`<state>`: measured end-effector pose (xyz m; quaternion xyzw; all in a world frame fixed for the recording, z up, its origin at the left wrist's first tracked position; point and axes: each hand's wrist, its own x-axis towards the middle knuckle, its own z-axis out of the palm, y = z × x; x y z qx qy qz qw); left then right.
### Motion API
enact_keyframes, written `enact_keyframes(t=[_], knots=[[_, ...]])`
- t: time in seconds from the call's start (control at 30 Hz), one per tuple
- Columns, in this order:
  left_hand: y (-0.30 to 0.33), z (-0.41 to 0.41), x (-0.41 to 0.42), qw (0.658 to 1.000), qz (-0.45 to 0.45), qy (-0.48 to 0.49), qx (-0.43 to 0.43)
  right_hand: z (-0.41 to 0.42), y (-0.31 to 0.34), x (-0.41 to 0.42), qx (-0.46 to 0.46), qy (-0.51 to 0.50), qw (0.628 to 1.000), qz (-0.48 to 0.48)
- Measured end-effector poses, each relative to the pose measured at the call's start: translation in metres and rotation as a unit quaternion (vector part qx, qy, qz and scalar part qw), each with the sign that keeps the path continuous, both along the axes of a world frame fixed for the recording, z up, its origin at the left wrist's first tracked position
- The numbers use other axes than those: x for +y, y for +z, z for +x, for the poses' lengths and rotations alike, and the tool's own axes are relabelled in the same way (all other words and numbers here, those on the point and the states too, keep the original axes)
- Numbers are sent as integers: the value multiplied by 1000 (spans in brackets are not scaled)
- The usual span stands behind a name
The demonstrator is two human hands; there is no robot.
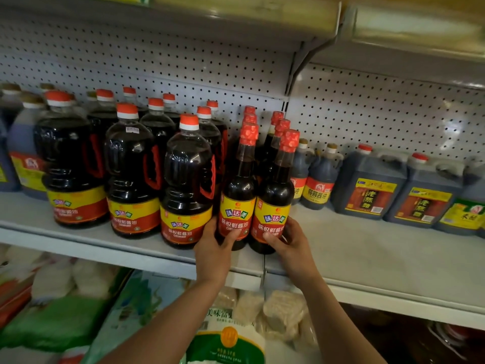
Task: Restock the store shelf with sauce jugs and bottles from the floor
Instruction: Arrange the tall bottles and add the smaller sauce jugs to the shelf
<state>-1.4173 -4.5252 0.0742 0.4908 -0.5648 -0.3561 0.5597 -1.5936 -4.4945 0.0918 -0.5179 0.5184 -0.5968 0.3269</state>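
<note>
Two slim dark sauce bottles with red caps stand upright side by side at the front of the grey shelf point(367, 248). My left hand point(214, 248) grips the base of the left bottle point(237, 195). My right hand point(287, 245) grips the base of the right bottle point(274, 200). More slim bottles point(278, 127) stand in rows behind them. To the left, several large dark sauce jugs with orange caps point(186, 185) fill the shelf.
Squat dark jugs point(319, 179) and square vinegar jugs point(370, 187) stand at the right back, with bare shelf in front of them. A pegboard wall point(380, 111) backs the shelf, another shelf hangs overhead. Bagged goods point(228, 340) lie on the level below.
</note>
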Motion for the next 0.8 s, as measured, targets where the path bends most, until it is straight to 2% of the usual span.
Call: enact_keyframes(t=[0.2, 0.4, 0.63, 0.7, 0.8], knots=[[0, -6, -3, 998, -4, 30, -49, -3, -4, -4, 17, -6, 1000, 14], [-3, 9, 2, 978, -60, 92, -177, -6, -6, -5, 1, -2, 1000, 12], [22, 14, -5, 933, -35, 108, -341, -7, -9, -7, -5, -17, 1000, 7], [27, 13, -4, 931, -24, 94, -353, -7, -10, -8, -14, -22, 1000, 9], [26, 12, -5, 943, -13, 78, -324, -8, -10, -8, -9, -16, 1000, 17]])
